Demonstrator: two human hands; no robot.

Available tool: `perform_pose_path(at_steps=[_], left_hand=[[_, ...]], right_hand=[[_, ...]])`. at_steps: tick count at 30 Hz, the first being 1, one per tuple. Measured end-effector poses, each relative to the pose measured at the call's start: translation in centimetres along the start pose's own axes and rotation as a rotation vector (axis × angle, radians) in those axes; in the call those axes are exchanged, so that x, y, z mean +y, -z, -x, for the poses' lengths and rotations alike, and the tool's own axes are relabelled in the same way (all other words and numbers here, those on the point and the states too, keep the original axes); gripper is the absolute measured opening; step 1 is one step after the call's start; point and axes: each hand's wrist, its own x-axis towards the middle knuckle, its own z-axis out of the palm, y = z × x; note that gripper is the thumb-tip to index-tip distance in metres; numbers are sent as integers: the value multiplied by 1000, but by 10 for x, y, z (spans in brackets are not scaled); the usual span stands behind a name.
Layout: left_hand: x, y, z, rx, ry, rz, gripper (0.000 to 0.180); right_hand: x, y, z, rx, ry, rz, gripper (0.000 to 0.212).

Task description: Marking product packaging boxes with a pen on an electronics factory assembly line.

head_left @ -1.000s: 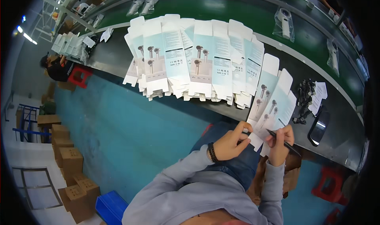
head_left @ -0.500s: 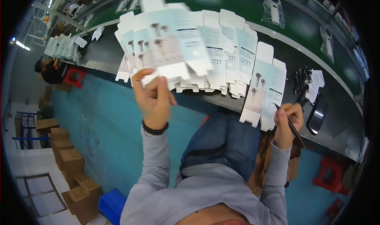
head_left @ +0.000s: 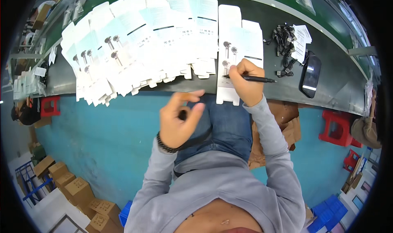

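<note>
My right hand (head_left: 248, 83) is closed on a slim black pen (head_left: 261, 79). Its fingertips are over the lower part of a flat, unfolded carton (head_left: 251, 36), white and pale blue with pictures of a handheld device. I cannot tell whether the pen tip touches the card. Off the table's front edge, my left hand (head_left: 177, 120) is in the air with nothing in it, thumb and curved forefinger apart. A broad fanned pile of similar flat cartons (head_left: 153, 40) lies to the left of the single carton.
Right of the carton lie a bundle of black cables (head_left: 284, 44), white paper slips (head_left: 301, 40) and a dark phone-like device (head_left: 311, 75). Red stools (head_left: 335, 128) stand on the floor at right. Brown boxes (head_left: 77, 188) are stacked at lower left. Another person (head_left: 30, 112) is at far left.
The flat carton in my left hand has been let go onto the pile. My left hand is now empty and lower. My right hand with the pen has come over the single carton. The view has shifted.
</note>
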Motion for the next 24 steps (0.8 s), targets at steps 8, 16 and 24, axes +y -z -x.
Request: perform_pose_path(at_steps=[8, 16, 24], left_hand=[[-23, -38, -11, -165, 78, 91, 16], [-24, -29, -13, -108, 85, 93, 17], [-25, -37, -3, -118, 8, 187, 17]], right_hand=[[9, 2, 2, -80, 15, 60, 28], [3, -5, -2, -158, 109, 250, 25], [17, 14, 9, 59, -81, -103, 26]])
